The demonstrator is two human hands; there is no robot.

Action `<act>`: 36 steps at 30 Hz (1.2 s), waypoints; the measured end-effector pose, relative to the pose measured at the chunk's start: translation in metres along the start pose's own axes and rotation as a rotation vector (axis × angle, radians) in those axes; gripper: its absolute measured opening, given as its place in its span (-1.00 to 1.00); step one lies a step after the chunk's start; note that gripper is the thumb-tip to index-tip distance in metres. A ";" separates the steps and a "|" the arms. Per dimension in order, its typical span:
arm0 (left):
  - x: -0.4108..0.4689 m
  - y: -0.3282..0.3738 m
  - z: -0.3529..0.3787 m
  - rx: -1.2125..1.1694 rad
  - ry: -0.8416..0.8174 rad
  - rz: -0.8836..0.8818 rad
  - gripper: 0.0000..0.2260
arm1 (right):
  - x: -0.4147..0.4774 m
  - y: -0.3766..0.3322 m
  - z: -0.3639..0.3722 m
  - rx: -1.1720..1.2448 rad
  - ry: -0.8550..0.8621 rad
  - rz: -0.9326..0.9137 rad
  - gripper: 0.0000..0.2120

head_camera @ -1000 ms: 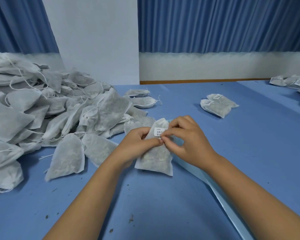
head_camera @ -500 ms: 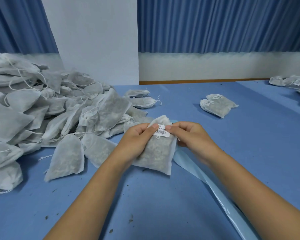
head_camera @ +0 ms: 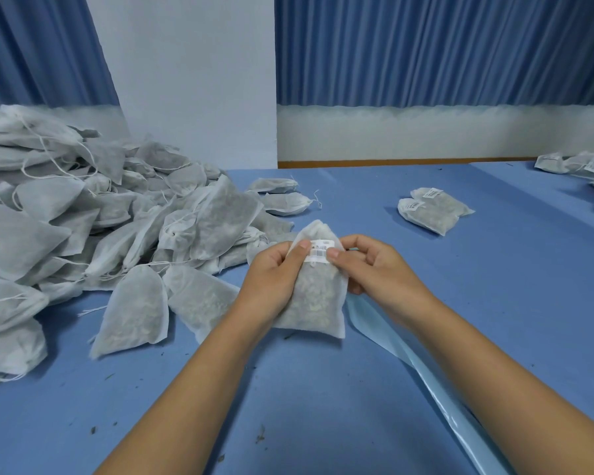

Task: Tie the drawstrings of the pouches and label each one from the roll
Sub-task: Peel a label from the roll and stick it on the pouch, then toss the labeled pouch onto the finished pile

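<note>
A white fabric pouch (head_camera: 314,296) filled with dried bits is held upright just above the blue table (head_camera: 323,406). My left hand (head_camera: 271,275) grips its left side, thumb on the left end of a white barcode label (head_camera: 319,250) near the pouch's top. On the right side, my right hand (head_camera: 367,265) grips the pouch with its thumb pressing the label's right end. A pale blue backing strip (head_camera: 426,368) from the label roll trails from under my right hand toward the lower right.
A big heap of unlabelled pouches (head_camera: 83,228) with loose drawstrings fills the left side. Two labelled pouches (head_camera: 432,210) lie mid-right, and several more labelled pouches (head_camera: 580,166) sit at the far right edge. Dried crumbs dot the near table.
Both hands moved apart from the pouch's neck to its sides. The label now lies flat across the pouch's front, with a thumb on each end, and the pouch sits more upright.
</note>
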State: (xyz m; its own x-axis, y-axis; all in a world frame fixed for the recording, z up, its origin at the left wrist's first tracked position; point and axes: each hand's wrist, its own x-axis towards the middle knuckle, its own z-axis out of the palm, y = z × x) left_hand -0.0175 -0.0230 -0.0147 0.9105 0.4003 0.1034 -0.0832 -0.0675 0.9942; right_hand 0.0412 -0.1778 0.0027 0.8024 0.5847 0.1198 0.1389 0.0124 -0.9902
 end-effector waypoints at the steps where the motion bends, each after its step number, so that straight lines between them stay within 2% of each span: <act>1: 0.001 0.000 -0.001 0.002 0.041 0.001 -0.70 | 0.000 0.000 -0.001 -0.026 0.000 0.002 -0.81; 4: 0.005 -0.002 -0.005 0.023 0.108 -0.020 -0.66 | -0.001 0.001 -0.002 -0.092 -0.073 -0.049 -0.70; 7: 0.006 -0.002 -0.010 0.119 0.117 -0.034 -0.57 | 0.000 0.002 -0.002 -0.107 -0.003 -0.146 -0.86; 8: 0.007 -0.001 -0.014 0.163 0.143 -0.009 -0.56 | 0.001 0.002 -0.004 -0.101 0.045 -0.145 -0.85; 10: 0.009 0.000 -0.028 0.300 0.202 0.060 -0.71 | 0.003 0.002 -0.006 -0.038 0.167 -0.104 -0.79; 12: 0.011 -0.001 -0.045 0.579 0.265 0.099 -0.92 | 0.007 0.001 -0.012 0.155 0.363 -0.104 -0.77; 13: 0.012 -0.002 -0.052 0.750 0.317 0.100 -0.93 | 0.009 0.001 -0.016 0.274 0.435 -0.123 -0.75; 14: 0.012 -0.003 -0.057 0.925 0.371 0.082 -0.84 | 0.010 0.001 -0.020 0.370 0.461 -0.136 -0.69; 16: 0.012 -0.003 -0.061 1.166 0.399 -0.061 -0.63 | 0.011 0.002 -0.023 0.444 0.417 -0.101 -0.57; 18: 0.009 -0.003 -0.059 1.246 0.323 -0.248 -0.48 | 0.012 0.004 -0.019 0.417 0.349 -0.045 -0.61; 19: 0.009 -0.005 -0.058 1.249 0.294 -0.291 -0.46 | 0.012 0.006 -0.016 0.383 0.321 -0.024 -0.66; 21: 0.009 -0.007 -0.057 1.210 0.270 -0.285 -0.53 | 0.011 0.009 -0.011 0.295 0.265 0.001 -0.76; 23: 0.011 -0.006 -0.059 1.089 0.252 -0.167 -0.62 | 0.010 0.009 -0.008 0.218 0.223 -0.002 -0.81; 26: 0.012 0.007 -0.056 0.622 0.140 0.026 -0.74 | 0.007 0.007 -0.006 0.113 0.179 -0.053 -0.78; 29: 0.000 0.026 -0.044 0.141 -0.083 0.057 -0.66 | 0.003 0.008 -0.004 -0.063 0.070 -0.118 -0.69; 32: -0.008 0.032 -0.039 -0.006 -0.251 0.089 -0.62 | 0.001 0.008 -0.002 -0.166 -0.062 -0.141 -0.51; 34: -0.012 0.034 -0.038 -0.033 -0.316 0.098 -0.61 | 0.000 0.008 0.000 -0.078 -0.104 -0.112 -0.52; 36: -0.013 0.035 -0.040 -0.031 -0.334 0.102 -0.60 | -0.001 0.006 0.002 -0.010 -0.114 -0.078 -0.63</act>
State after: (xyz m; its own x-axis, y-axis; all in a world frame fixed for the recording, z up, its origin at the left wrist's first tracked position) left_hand -0.0487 0.0054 0.0198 0.9788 0.0714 0.1922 -0.1880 -0.0614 0.9802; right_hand 0.0401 -0.1762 -0.0030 0.7179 0.6705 0.1871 0.2048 0.0533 -0.9773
